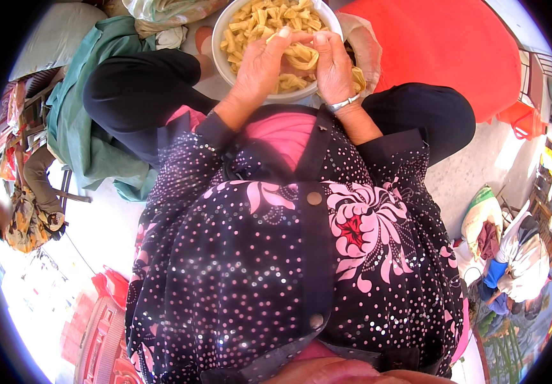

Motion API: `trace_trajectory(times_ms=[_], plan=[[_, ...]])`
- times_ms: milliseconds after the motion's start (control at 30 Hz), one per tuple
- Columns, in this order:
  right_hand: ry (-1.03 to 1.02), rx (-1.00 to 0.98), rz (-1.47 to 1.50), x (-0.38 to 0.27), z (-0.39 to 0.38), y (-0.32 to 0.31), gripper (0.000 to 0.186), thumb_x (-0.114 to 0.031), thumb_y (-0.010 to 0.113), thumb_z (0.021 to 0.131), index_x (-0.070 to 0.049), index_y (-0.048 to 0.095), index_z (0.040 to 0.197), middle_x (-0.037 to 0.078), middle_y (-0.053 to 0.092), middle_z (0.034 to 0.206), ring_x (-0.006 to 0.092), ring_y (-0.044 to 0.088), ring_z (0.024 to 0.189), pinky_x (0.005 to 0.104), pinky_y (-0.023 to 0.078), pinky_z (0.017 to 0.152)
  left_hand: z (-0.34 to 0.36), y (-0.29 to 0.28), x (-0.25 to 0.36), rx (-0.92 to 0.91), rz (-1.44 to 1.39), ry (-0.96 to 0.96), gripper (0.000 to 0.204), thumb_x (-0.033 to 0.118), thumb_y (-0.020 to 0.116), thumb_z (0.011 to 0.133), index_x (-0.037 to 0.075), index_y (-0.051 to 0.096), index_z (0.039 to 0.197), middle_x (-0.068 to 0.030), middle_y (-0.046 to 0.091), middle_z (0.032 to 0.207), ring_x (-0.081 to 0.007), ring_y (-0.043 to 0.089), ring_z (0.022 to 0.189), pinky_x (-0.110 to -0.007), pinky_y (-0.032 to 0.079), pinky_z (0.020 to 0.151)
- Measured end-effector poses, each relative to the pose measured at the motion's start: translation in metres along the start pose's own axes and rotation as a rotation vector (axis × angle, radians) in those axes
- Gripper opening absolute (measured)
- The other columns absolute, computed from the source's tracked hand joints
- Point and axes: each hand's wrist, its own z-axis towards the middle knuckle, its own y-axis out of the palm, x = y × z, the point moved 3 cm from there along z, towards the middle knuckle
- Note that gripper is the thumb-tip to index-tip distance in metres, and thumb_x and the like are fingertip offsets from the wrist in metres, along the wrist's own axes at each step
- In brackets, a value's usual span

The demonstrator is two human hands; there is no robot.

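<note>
A white bowl (217,40) full of short yellow knotted strips (257,24), which look like bean curd skin knots, stands ahead of me between my knees. Above its near side, my left hand (262,67) and my right hand (334,69) come together. Both have their fingers closed on one looped yellow strip (301,57), the left with its thumb up against it, the right pinching the other end. A silver band (342,104) circles my right wrist. More yellow strips (358,80) show just beyond that hand, at the mouth of a beige sack (367,48).
My dark-trousered knees flank the bowl. A large red sheet (442,48) spreads at the far right, with a red basket (524,123) past it. Green cloth (90,128) lies on the left. Another person (33,205) is at the left edge. Bundled fabric (512,262) is piled on the right.
</note>
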Motion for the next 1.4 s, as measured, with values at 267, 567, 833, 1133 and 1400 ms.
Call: trace_trajectory(times_ms=[267,567,833,1133,1400], plan=[[0.28,-0.118,0.259,0.011,-0.006,-0.008,0.04,-0.037,0.043,0.097,0.0,0.057,0.09,0.006,0.059,0.078,0.0142,0.054,0.069,0.0289,0.046,0.065,0.008,-0.001,-0.016,-0.328,-0.583,-0.232,0.052,0.037,0.031,0.098,-0.006,0.049,0.122,-0.0145,0.059,0.108,-0.021,0.059,0.082,-0.042,0.053,0.082],[0.188,-0.145,0.276,0.003,-0.015,-0.023,0.043,-0.037,0.052,0.094,0.002,0.06,0.078,-0.002,0.053,0.062,0.0066,0.045,0.053,0.0227,0.038,0.049,0.005,-0.024,-0.006,-0.23,-0.811,-0.248,0.05,0.034,0.039,0.097,-0.007,0.047,0.123,-0.0093,0.056,0.099,-0.0149,0.048,0.07,-0.034,0.049,0.075],[-0.077,-0.228,-0.107,-0.018,-0.017,-0.018,0.026,-0.032,0.065,0.085,-0.006,0.065,0.082,0.008,0.063,0.068,0.0153,0.059,0.058,0.0272,0.046,0.055,0.001,-0.02,0.005,-0.136,-0.523,-0.218,0.049,0.041,0.042,0.096,-0.002,0.053,0.118,-0.006,0.056,0.093,-0.0078,0.047,0.067,-0.025,0.049,0.06],[-0.203,-0.23,-0.308,-0.018,-0.018,-0.015,0.026,-0.033,0.064,0.084,-0.008,0.063,0.081,0.011,0.063,0.069,0.0278,0.062,0.061,0.0335,0.047,0.053,-0.007,-0.019,-0.003,-0.042,-0.267,-0.183,0.019,0.023,0.06,0.09,0.004,0.059,0.093,0.0051,0.041,0.059,-0.002,0.029,0.043,-0.018,0.03,0.041],[-0.101,-0.253,-0.136,-0.038,-0.018,-0.01,0.027,-0.031,0.064,0.085,-0.005,0.065,0.082,0.012,0.062,0.066,0.0237,0.062,0.057,0.0305,0.047,0.053,-0.016,-0.033,0.018,-0.06,-0.327,-0.122,0.012,0.015,0.064,0.086,0.006,0.058,0.088,0.0077,0.038,0.059,-0.0012,0.028,0.045,-0.018,0.026,0.041]])
